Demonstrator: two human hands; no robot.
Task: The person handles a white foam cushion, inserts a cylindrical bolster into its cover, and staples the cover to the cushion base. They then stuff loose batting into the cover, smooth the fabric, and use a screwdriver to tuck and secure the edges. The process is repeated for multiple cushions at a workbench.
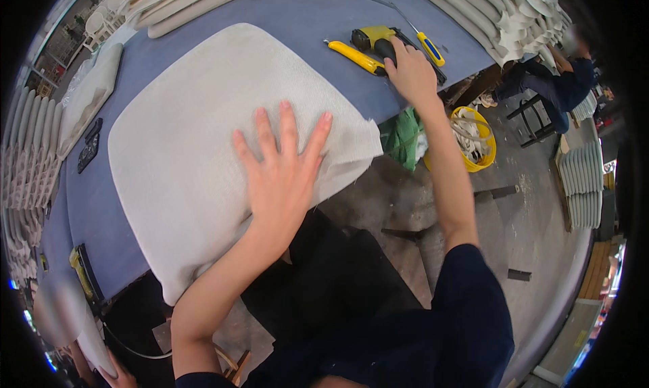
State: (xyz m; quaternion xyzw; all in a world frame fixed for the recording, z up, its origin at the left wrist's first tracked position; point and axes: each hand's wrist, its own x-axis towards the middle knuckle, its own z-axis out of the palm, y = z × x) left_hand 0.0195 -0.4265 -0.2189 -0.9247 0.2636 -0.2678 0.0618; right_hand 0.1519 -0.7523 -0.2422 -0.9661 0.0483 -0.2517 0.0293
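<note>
Blue-grey cloth covers our worktop (297, 23), which runs up to stacks of pale cushions (514, 16) at its far edge. Our left hand (284, 165) lies flat, fingers spread, on a beige fabric cushion (196, 144) overhanging the near edge. Our right hand (411, 70) closes on a yellow staple gun (375, 40), between a yellow knife (355, 57) and a screwdriver (422, 40). Beyond the edge, a yellow bucket (483, 141) stands on the grey concrete floor (527, 212), where another person (564, 84) sits.
</note>
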